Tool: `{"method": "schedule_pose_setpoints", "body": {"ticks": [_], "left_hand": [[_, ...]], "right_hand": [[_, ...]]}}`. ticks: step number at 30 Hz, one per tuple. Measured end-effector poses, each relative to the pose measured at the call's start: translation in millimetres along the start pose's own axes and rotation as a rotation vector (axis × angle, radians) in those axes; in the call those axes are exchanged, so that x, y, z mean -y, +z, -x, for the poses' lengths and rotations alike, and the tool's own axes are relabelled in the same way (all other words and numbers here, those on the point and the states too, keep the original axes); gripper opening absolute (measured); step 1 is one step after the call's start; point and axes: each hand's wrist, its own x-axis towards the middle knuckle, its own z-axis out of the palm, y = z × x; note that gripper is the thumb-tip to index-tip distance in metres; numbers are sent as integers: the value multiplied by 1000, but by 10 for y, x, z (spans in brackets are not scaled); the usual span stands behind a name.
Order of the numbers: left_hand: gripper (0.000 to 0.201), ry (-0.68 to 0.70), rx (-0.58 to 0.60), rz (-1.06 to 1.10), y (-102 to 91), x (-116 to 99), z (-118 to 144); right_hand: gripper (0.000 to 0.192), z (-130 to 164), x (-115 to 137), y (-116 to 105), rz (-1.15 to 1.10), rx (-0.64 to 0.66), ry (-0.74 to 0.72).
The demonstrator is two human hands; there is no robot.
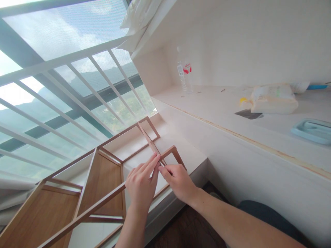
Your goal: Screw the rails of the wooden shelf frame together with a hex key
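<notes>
Hands [160, 179] covering wooden rack [103, 172] joint

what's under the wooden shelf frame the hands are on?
The wooden shelf frame lies on a white window ledge, visible through its open sections. Left hand and right hand cover one bar; the brown panels hide the ledge beneath.

Wooden rack [100, 179] at lower left, brown grain, smooth matt finish on panels and slats. White railing [77, 86] at upper left looks painted, slightly glossy. The desk [207, 103] at centre right is pale, matt laminate. Clear plastic bottle [184, 77], glossy. Light-blue plastic tray [311, 131], smooth.
</notes>
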Motion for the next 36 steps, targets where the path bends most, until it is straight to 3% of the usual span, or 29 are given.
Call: {"method": "schedule_pose_setpoints", "body": {"ticks": [5,13,21,24,36], "left_hand": [[24,14,-8,-6,5,1,-4],[27,34,-19,-28,12,13,14],[28,51,-29,-39,37,32,9],[26,46,-29,-45,32,33,3],[26,30,10,-22,8,32,17]], "right_hand": [[56,0,1,3,-195,60,21],[60,41,-41,120,-757,164,275],[54,49,35,84,-1067,252,487],[53,43,61,60,-1107,287,522],[44,58,43,1,-935,340,385]]}}
